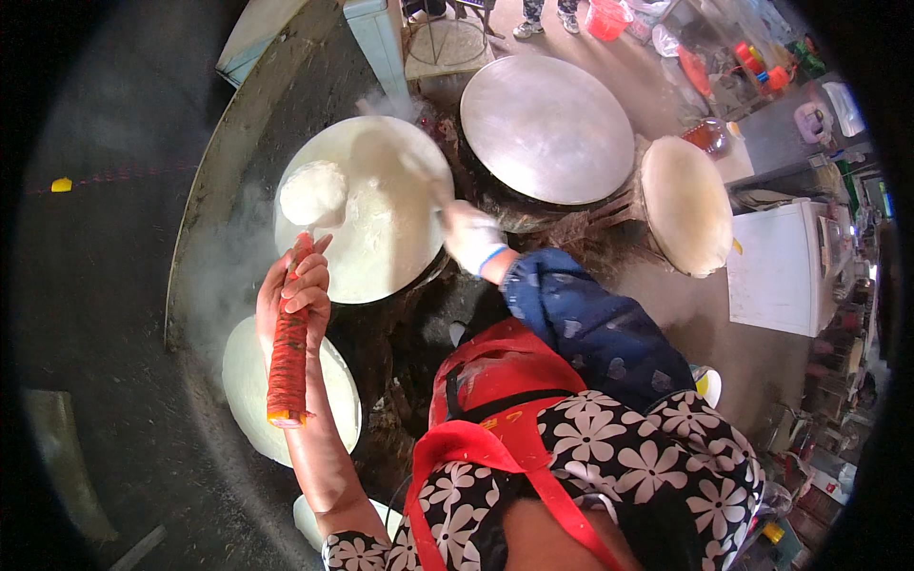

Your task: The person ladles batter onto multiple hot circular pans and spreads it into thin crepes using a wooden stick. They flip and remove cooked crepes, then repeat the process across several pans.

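Ladle (288, 366), bound in red, is holding a rounded white mass (314, 193) above the left part of a pale-coated round griddle (367, 284). Left hand (312, 297): bare fingers are grasping the ladle below its loaded end. Right hand (471, 240): white-gloved, blurred, is reaching to the griddle's right edge; cannot tell whether its fingers are grasping anything. Haze (233, 228) is hanging at left. Jug (706, 139) is holding amber liquid; red basin (607, 17) is standing on the floor (657, 105).
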The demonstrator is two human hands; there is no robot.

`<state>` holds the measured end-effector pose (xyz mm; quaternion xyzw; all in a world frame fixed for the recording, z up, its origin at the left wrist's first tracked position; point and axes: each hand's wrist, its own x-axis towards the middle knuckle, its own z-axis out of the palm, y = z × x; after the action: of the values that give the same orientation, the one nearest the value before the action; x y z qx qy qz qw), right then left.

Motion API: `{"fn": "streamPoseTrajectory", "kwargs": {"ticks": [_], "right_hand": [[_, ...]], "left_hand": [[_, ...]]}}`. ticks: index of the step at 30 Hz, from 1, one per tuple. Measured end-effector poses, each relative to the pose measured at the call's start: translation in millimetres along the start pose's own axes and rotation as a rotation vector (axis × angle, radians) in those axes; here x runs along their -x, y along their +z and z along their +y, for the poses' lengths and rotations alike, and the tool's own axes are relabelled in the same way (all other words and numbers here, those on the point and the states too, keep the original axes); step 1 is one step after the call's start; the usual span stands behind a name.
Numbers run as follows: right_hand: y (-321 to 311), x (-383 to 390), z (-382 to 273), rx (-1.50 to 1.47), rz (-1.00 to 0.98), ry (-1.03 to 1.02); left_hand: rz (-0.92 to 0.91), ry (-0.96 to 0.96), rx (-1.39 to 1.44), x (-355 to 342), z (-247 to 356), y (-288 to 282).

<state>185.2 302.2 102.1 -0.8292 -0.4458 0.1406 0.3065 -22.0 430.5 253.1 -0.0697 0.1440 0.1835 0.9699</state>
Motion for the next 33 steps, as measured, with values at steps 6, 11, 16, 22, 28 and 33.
{"fn": "streamPoseTrajectory", "kwargs": {"ticks": [6,11,16,22,28,33], "right_hand": [[-27.5,23.9,-34.4,0.093,-0.653,-0.397],[-32.1,64.5,75.6,-0.044,-0.507,-0.074],[-91.1,95.9,135.8,-0.231,0.318,0.218],[-121.1,98.2,179.7,-0.307,0.541,0.333],[-116.5,94.9,182.9,-0.266,0.627,0.314],[-102.7,91.2,180.9,-0.197,0.654,0.385]], "left_hand": [[-0.038,-0.108,0.104,-44.6,-42.9,30.8],[-0.021,-0.247,0.056,-104.4,-94.7,62.9],[-0.007,-0.341,-0.075,-167.1,-140.9,66.1],[0.008,-0.423,-0.297,-258.3,-182.4,44.1],[0.168,-0.39,-0.724,-323.9,-216.1,7.9],[0.25,-0.208,-1.268,-349.5,-240.0,-10.8]]}}
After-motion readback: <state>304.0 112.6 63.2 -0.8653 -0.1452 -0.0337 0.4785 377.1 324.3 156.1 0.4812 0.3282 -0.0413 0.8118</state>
